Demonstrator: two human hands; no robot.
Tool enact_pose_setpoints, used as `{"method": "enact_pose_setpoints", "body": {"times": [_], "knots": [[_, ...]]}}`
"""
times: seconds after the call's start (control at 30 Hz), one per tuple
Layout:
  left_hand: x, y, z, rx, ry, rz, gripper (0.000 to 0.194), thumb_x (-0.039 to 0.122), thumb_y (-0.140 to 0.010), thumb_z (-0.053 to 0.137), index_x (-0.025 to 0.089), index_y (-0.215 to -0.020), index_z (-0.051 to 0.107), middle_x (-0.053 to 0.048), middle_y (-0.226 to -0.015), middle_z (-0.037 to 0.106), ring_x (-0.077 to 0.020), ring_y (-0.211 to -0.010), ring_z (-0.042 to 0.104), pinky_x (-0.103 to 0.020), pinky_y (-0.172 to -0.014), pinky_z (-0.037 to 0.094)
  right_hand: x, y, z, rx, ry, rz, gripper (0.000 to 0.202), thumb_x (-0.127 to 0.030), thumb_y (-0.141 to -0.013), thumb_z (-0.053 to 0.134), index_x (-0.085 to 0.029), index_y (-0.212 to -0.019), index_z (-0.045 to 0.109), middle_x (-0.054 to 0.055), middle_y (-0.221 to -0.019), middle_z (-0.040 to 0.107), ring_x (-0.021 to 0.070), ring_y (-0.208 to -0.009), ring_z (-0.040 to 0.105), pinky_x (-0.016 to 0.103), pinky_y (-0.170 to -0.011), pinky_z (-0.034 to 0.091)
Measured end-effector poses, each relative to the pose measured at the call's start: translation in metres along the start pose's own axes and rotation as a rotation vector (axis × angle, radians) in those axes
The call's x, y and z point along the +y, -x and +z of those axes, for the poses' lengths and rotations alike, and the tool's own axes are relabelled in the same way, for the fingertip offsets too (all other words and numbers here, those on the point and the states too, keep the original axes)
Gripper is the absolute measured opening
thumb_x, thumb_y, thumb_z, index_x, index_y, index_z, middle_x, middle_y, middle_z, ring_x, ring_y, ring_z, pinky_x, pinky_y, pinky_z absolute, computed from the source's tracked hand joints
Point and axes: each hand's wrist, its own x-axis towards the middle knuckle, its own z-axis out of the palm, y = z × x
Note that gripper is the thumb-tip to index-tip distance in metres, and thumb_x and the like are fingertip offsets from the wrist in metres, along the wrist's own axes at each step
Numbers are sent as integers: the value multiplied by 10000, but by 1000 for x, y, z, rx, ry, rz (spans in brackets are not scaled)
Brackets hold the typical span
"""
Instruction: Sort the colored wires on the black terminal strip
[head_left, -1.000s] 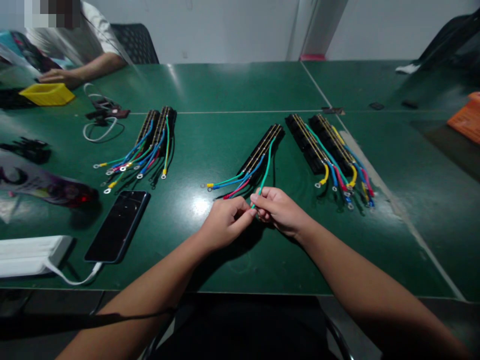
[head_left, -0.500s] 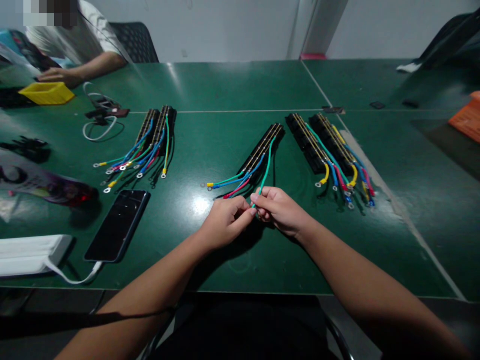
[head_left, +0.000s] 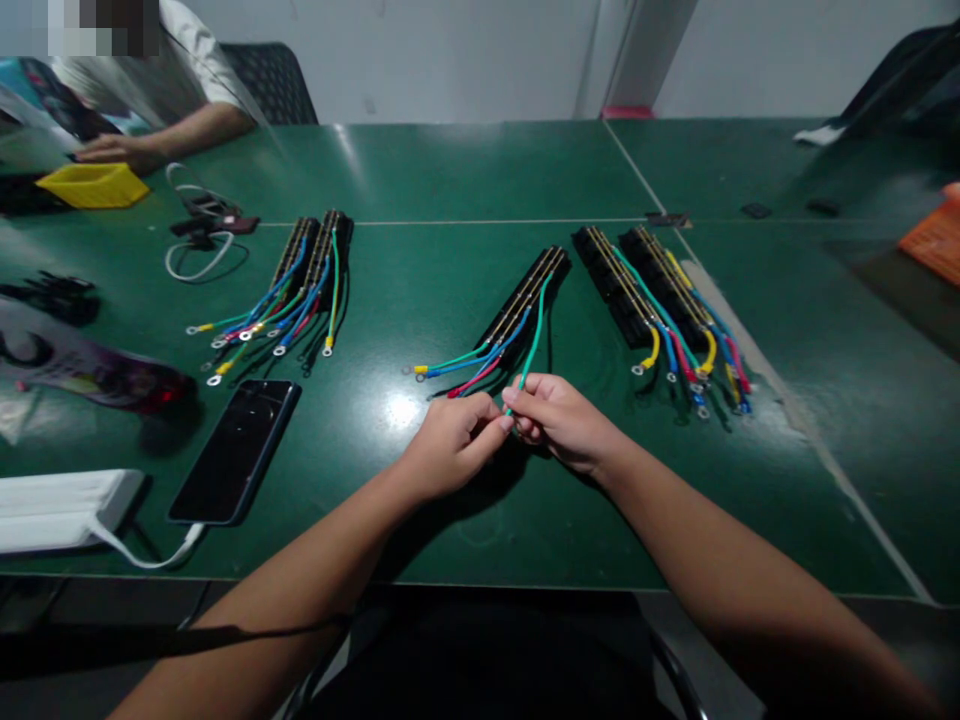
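Note:
My right hand pinches a green wire close to its loose end. The thumb and fingers of my left hand are closed on the tip of that same wire; what the tip carries is hidden by the fingers. From there the wire runs up to a black terminal strip with brass-coloured bars, lying slantwise on the table just beyond my hands. Blue, green and red wires also leave this strip, and a blue wire ends in a ring lug left of my hands.
Two wired strips lie to the left and two more to the right on the green table. A phone, a white power strip, a bottle and a yellow bin are at left, with a co-worker's arm behind.

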Motion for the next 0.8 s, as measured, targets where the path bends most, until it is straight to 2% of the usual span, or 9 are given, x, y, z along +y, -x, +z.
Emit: {"method": "enact_pose_setpoints", "body": {"times": [0.17, 0.37, 0.57, 0.8], "knots": [[-1, 0, 0, -41, 9, 16, 300, 280, -964, 447, 150, -719, 561, 16, -582, 610, -91, -521, 514, -217, -557, 343, 0, 0, 0, -4, 7, 3, 434, -489, -693, 793, -151, -720, 522, -66, -490, 485, 24, -400, 356, 143, -390, 258], [0, 0, -1, 13, -5, -13, 270, 324, -923, 523, 151, -721, 568, 24, -559, 582, -93, -509, 485, -217, -532, 321, 0, 0, 0, 6, 4, -6, 405, -465, -699, 793, -148, -732, 542, -59, -497, 494, 35, -415, 373, 154, -399, 276], [0, 0, -1, -45, 17, -14, 310, 295, -962, 449, 153, -708, 558, 18, -576, 605, -89, -516, 506, -215, -554, 345, -1, 1, 1, 0, 8, -5, 408, -472, -702, 787, -149, -717, 539, -58, -498, 490, 31, -412, 365, 150, -395, 266], [2, 0, -1, 50, 83, -90, 261, 341, -901, 541, 154, -719, 547, 31, -548, 552, -85, -502, 478, -203, -518, 330, -2, 2, 4, 37, 32, -16, 398, -463, -701, 789, -154, -725, 539, -59, -500, 496, 35, -412, 374, 152, -388, 270]]}}
